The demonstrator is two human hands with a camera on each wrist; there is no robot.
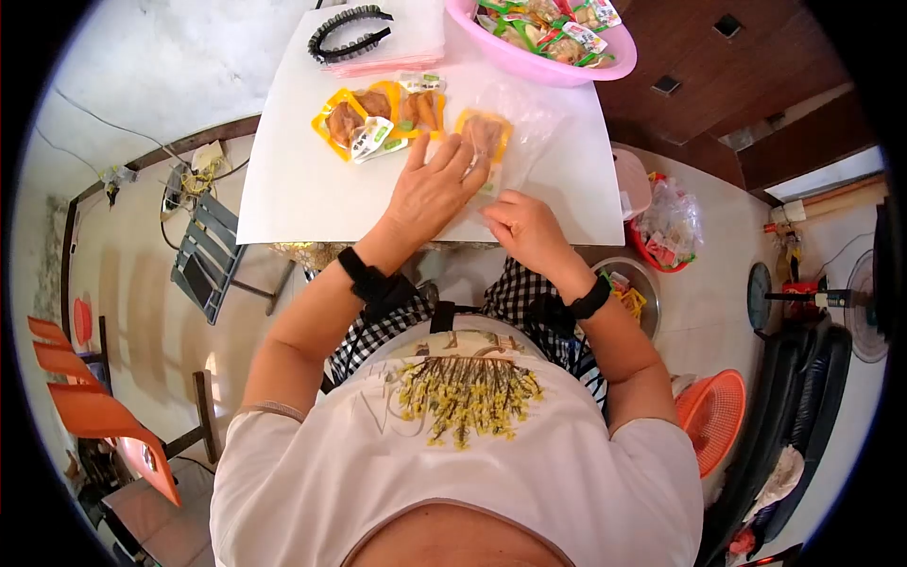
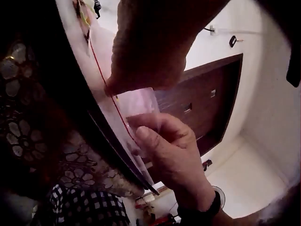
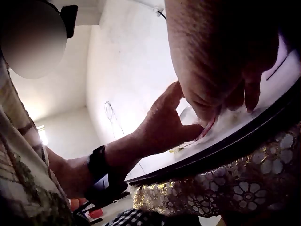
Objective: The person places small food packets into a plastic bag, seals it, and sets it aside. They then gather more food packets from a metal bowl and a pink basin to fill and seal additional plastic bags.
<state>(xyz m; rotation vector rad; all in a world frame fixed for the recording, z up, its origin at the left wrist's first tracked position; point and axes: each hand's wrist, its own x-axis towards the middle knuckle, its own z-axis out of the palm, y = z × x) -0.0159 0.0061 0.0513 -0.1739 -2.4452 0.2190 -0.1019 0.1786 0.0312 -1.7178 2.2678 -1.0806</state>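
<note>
shirt: white top [image 1: 453, 472] with a yellow flower print, nearest the camera, above checked trousers [image 1: 402, 321].
left hand [image 1: 433, 194]: fingers spread and slightly bent, resting over the clear bag; thumb at its red-lined edge.
right hand [image 1: 537, 234]: thumb and forefinger pinching that edge near the front of the tabletop [image 1: 302, 203].
clear bag [image 1: 534, 123]: flat on the tabletop, under the left fingers and reaching past them to the far side.
bagged packet [image 1: 484, 135]: yellow-edged, brown food showing, lies at the clear bag, just beyond the left fingertips.
loose packets [image 1: 342, 126]: small group left of the clear bag, yellow-edged, overlapping, brown food visible.
headband [image 1: 326, 40]: black, on a pink-edged white stack [image 1: 416, 47] at the far left.
pink basin [image 1: 619, 68]: far right of the tabletop, holds many small packets [image 1: 565, 49] with red and green bits.
wristbands: black, one on each wrist.
table cover [image 3: 249, 193]: patterned with flower shapes, hangs below the tabletop edge.
floor, right: red basket [image 1: 673, 267] with plastic in it, metal bowl [image 1: 652, 307] with yellow-edged packets, orange basket [image 1: 713, 416].
floor, left: grey folding chair [image 1: 213, 255], orange seat [image 1: 104, 416].
</note>
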